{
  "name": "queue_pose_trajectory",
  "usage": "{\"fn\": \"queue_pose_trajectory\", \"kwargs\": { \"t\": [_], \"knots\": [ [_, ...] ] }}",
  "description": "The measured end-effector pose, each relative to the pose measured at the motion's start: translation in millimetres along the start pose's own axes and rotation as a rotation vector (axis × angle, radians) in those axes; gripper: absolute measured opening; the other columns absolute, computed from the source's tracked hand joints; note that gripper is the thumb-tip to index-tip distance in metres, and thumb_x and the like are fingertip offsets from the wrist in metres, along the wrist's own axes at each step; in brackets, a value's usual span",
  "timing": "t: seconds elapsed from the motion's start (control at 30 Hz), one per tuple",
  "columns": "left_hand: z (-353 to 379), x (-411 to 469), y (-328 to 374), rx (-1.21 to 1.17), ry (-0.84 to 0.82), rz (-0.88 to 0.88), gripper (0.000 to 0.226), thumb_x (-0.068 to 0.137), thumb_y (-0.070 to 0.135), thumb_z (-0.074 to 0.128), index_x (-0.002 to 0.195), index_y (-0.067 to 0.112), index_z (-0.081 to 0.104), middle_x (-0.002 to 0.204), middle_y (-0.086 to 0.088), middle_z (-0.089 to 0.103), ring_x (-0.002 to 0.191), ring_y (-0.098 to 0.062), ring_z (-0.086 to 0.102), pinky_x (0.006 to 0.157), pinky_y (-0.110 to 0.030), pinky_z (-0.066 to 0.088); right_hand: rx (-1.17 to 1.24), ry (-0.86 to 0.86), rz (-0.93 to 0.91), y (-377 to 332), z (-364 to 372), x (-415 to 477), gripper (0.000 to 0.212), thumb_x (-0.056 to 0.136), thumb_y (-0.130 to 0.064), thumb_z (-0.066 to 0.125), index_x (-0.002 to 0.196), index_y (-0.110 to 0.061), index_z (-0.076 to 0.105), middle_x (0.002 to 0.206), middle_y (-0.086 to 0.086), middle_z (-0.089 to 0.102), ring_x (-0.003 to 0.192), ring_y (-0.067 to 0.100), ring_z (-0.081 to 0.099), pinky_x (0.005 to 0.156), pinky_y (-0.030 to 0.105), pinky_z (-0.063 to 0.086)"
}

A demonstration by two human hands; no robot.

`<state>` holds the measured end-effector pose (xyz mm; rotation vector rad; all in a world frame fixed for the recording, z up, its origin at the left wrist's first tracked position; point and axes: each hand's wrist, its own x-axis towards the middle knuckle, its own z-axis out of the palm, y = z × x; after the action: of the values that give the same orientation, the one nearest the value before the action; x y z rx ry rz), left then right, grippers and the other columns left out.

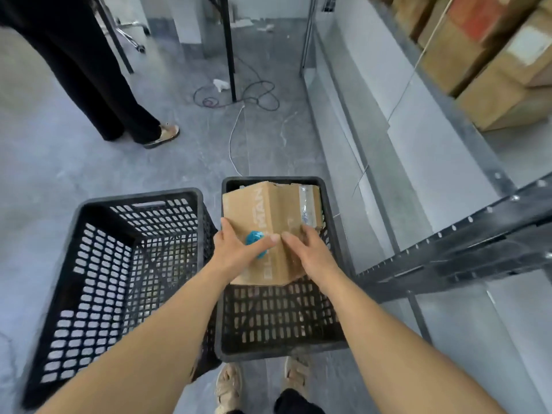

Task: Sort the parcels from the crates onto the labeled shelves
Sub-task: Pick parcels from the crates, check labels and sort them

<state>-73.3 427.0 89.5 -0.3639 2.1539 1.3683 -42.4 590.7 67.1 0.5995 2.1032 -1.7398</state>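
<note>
A brown cardboard parcel [270, 216] with printed lettering, a blue mark and a taped label lies in the right black crate [280, 330]. My left hand [239, 249] lies on its near left part, fingers stretched over the top. My right hand [307, 252] rests on its near right part, fingers spread along the edge. Neither hand plainly curls round the parcel. The left black crate [98, 282] holds no parcel that I can see. Metal shelves [466, 243] run along the right, with cardboard boxes [490, 70] on an upper level.
Another person's legs [98, 94] stand at the far left. Cables [257, 94] and a white cord lie on the grey floor beyond the crates. A black post [230, 49] rises behind them. My feet [263, 380] are just behind the right crate.
</note>
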Motion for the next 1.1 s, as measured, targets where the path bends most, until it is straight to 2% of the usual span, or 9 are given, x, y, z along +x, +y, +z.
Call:
{"fn": "queue_pose_trajectory", "kwargs": {
  "t": [0.13,0.23,0.4,0.5,0.6,0.73,0.83,1.0,1.1],
  "knots": [
    [-11,-9,21,0.020,0.072,0.067,0.125,0.071,0.056,0.073,0.151,0.015,-0.014,0.159,-0.007,-0.001,0.146,-0.024,0.008,0.115,-0.040,0.018,-0.053,-0.011,-0.088,-28,-4,-10,0.061,0.092,-0.049,0.056,0.146,-0.028,0.035,0.139,-0.003,0.051,0.124,0.016,0.050,0.104,0.038,0.042],
    [-23,-14,34,-0.065,0.070,0.088,0.119,0.067,0.058,0.076,0.152,0.018,0.004,0.154,-0.006,0.016,0.139,-0.025,0.024,0.109,-0.040,0.027,-0.086,0.003,-0.151,-48,-11,-17,0.044,0.102,-0.035,0.042,0.145,-0.027,0.039,0.134,-0.006,0.050,0.123,0.013,0.047,0.104,0.033,0.040],
    [-42,-28,48,-0.251,-0.049,0.189,0.066,0.067,0.054,0.067,0.121,0.026,0.043,0.127,0.006,0.050,0.111,-0.015,0.047,0.092,-0.037,0.034,0.009,0.041,-0.231,-75,-20,-26,0.032,0.103,-0.015,0.039,0.127,-0.021,0.059,0.111,-0.014,0.061,0.103,0.002,0.056,0.080,0.015,0.046],
    [-48,-34,55,-0.362,-0.067,0.226,0.081,0.053,0.059,0.065,0.127,0.030,0.048,0.123,0.002,0.057,0.111,-0.020,0.052,0.101,-0.048,0.040,0.058,0.007,-0.197,-85,-24,-27,0.026,0.102,-0.028,0.043,0.114,-0.023,0.065,0.116,-0.005,0.065,0.109,0.013,0.058,0.082,0.023,0.048],
    [-52,-39,62,-0.466,-0.119,0.255,0.064,0.068,0.051,0.062,0.127,0.028,0.052,0.118,-0.001,0.059,0.108,-0.022,0.055,0.094,-0.046,0.046,0.192,-0.113,-0.031,-89,-27,-27,0.044,0.093,-0.060,0.045,0.109,-0.028,0.070,0.113,0.001,0.069,0.110,0.022,0.061,0.098,0.044,0.048],
    [-58,-42,72,-0.530,-0.173,0.281,0.029,0.095,0.034,0.043,0.116,0.019,0.056,0.098,-0.001,0.061,0.089,-0.019,0.057,0.076,-0.036,0.048,0.229,-0.194,-0.038,-94,-26,-29,0.033,0.092,-0.056,0.048,0.108,-0.035,0.068,0.118,0.002,0.066,0.111,0.022,0.058,0.095,0.051,0.048],
    [-65,-41,73,-0.597,-0.172,0.209,0.035,0.094,0.037,0.043,0.117,0.016,0.058,0.108,-0.008,0.067,0.100,-0.027,0.062,0.091,-0.048,0.050,0.267,-0.203,-0.097,-99,-27,-28,0.030,0.094,-0.043,0.055,0.121,-0.033,0.062,0.121,0.005,0.062,0.111,0.025,0.057,0.074,0.043,0.055],
    [-77,-27,69,-0.363,0.052,0.293,0.044,0.099,0.036,0.042,0.141,0.049,0.034,0.126,0.007,0.056,0.118,-0.019,0.051,0.101,-0.054,0.043,0.194,0.003,-0.222,-112,-25,-28,0.036,0.094,-0.009,0.058,0.126,-0.025,0.055,0.117,0.004,0.067,0.112,0.022,0.062,0.096,0.053,0.050],
    [-81,-28,74,-0.290,0.120,0.323,0.049,0.100,0.031,0.043,0.146,0.042,0.029,0.111,0.003,0.061,0.107,-0.018,0.056,0.099,-0.052,0.044,0.103,0.052,-0.281,-119,-24,-29,0.045,0.091,-0.003,0.059,0.133,-0.018,0.054,0.116,0.000,0.068,0.109,0.019,0.064,0.093,0.048,0.053]
  ]
}}
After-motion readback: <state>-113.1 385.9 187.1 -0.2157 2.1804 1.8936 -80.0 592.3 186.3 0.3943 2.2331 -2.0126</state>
